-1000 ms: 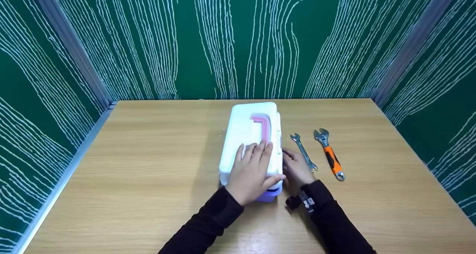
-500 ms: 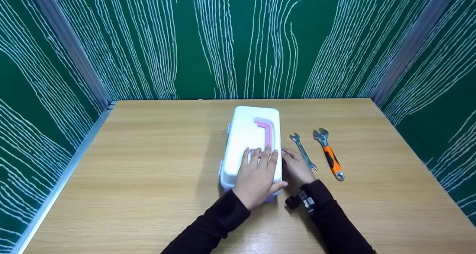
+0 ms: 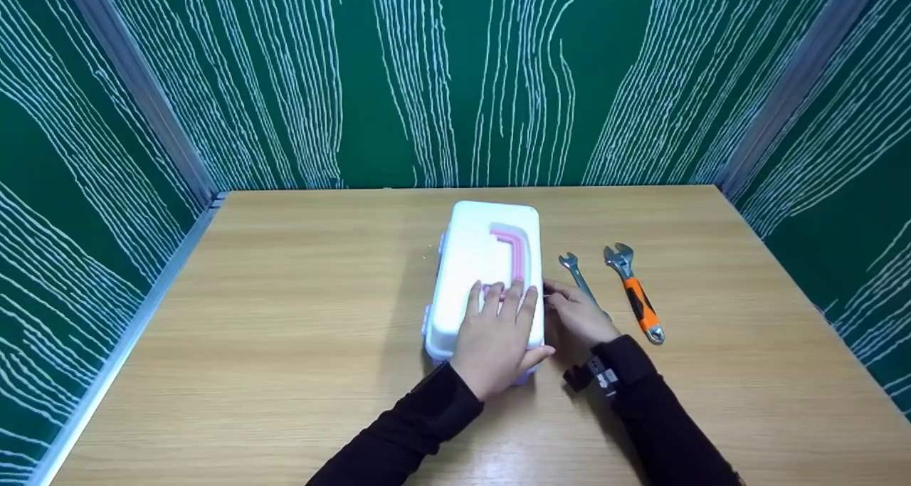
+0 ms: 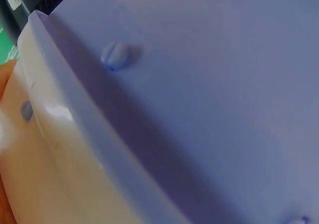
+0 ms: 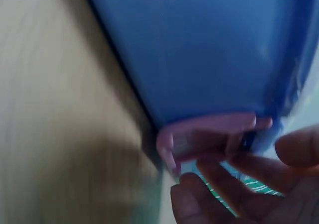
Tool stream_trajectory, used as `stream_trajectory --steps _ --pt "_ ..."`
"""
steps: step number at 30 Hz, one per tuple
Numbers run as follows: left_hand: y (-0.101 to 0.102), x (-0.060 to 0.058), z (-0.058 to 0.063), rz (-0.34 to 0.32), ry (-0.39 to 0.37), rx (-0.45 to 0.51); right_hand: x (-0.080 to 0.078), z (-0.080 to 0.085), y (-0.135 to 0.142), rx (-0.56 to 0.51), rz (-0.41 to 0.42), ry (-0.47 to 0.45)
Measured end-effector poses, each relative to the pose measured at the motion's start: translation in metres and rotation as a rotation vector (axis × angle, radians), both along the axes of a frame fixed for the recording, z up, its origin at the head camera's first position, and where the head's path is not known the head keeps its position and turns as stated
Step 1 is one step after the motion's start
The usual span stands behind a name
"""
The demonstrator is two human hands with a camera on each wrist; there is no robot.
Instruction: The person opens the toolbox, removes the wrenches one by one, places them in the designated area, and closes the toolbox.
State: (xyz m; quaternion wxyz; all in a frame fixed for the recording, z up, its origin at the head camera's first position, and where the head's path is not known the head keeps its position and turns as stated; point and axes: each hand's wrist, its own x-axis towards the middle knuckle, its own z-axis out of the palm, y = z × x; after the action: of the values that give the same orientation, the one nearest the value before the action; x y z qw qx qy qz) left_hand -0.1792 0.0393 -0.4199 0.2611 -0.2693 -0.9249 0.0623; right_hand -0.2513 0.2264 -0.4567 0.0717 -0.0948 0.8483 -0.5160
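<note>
A toolbox with a white lid (image 3: 470, 251) stands mid-table, lid down, with a pink handle (image 3: 518, 255) recessed in the top. My left hand (image 3: 495, 347) lies palm down on the near half of the lid, fingers spread over the handle's near end and thumb at the right edge. At the box's right side is my right hand (image 3: 580, 315). In the right wrist view its fingertips touch a pink latch (image 5: 214, 122) standing out from the blue-looking box wall (image 5: 189, 50), the thumb apart from it. The left wrist view shows a purple wall (image 4: 214, 94) with a small round peg (image 4: 117, 56).
To the right on the wooden table (image 3: 299, 315) lie an open-end wrench (image 3: 578, 274), partly behind the right hand, and an adjustable wrench (image 3: 635, 294) with an orange and black handle. Green walls (image 3: 363, 102) with white lines enclose the back and sides.
The lid has shifted right and settled onto the base, my left hand moving with it; hinges now show on the left. My right hand has moved slightly right along the box's side.
</note>
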Motion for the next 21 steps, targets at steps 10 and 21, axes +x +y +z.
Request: stream_trajectory --steps 10,21 --pt "0.0 -0.001 0.0 0.001 -0.043 0.0 -0.011 -0.006 0.011 0.072 0.142 -0.01" --pt "0.0 0.0 0.001 0.016 -0.063 -0.015 -0.013 -0.008 0.024 0.117 0.111 0.002"
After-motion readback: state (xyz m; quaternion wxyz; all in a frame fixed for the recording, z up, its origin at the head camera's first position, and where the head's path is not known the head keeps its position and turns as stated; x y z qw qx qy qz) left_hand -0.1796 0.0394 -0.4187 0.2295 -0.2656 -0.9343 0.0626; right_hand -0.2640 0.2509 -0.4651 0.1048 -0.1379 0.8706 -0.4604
